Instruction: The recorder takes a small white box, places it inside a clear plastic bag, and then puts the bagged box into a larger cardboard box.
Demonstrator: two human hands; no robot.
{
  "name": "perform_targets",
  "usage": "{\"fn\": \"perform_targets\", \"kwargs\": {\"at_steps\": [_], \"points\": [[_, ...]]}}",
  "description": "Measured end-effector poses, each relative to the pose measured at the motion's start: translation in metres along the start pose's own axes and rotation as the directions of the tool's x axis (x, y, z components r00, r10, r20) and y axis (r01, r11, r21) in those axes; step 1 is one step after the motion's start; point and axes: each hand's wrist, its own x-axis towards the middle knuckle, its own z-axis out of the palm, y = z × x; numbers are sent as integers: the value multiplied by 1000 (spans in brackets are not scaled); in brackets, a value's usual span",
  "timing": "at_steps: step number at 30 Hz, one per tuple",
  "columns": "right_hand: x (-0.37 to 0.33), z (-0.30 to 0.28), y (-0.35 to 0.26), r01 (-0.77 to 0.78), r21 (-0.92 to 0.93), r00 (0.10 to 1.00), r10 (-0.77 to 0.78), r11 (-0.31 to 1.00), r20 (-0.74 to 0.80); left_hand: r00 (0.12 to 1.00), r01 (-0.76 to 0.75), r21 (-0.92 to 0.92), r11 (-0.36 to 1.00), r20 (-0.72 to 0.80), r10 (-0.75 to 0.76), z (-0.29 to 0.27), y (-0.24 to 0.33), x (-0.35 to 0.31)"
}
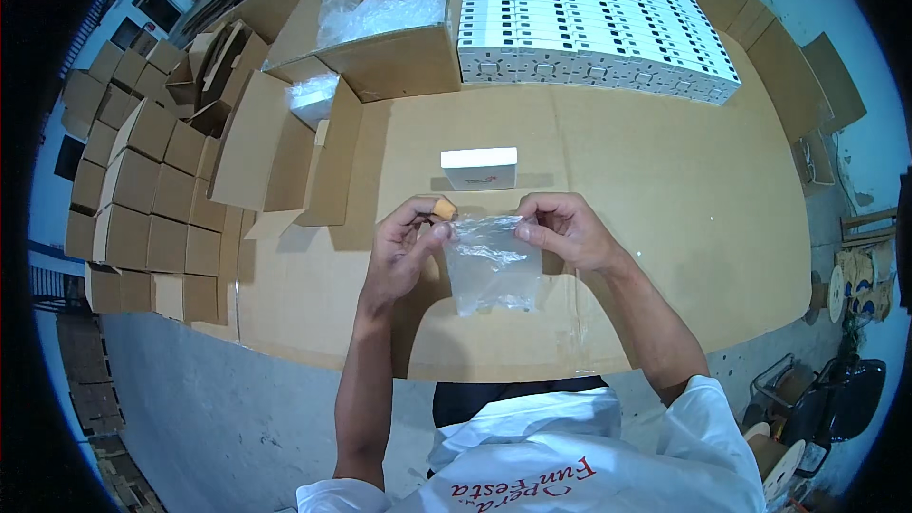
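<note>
Between my two hands hangs a clear plastic bag [494, 271], pinched at its upper corners. My left hand [404, 252] grips the left corner, with an orange covering on one fingertip. At the right corner my right hand [570, 233] closes thumb against finger on the film. The bag looks flat and see-through; I cannot make out anything inside it. Just beyond the bag a small white box [479, 169] stands on the cardboard-covered table [665, 228], apart from both hands.
Rows of white patterned boxes [589, 28] are stacked at the back. A large carton [404, 62] of bubble wrap [385, 9] stands back left, beside a smaller open carton [285, 147]. Several brown boxes [152, 190] are piled at left. Spools [779, 461] and a black chair [841, 399] stand at lower right.
</note>
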Motion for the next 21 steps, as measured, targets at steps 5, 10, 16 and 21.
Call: {"fn": "perform_targets", "kwargs": {"at_steps": [5,10,16,21], "points": [[0,2,-2,92,-103,995,-95,990,-22,998,69,-62,996,-4,-69,3,10,-3],[7,4,-17,266,-350,964,-256,898,75,960,279,-79,957,31,-277,14,18,-19],[18,12,-31,417,-398,905,-413,818,100,929,335,8,942,164,-331,18,14,-24],[22,15,-45,459,-452,885,-440,765,154,914,377,8,926,159,-374,12,8,-29]]}}
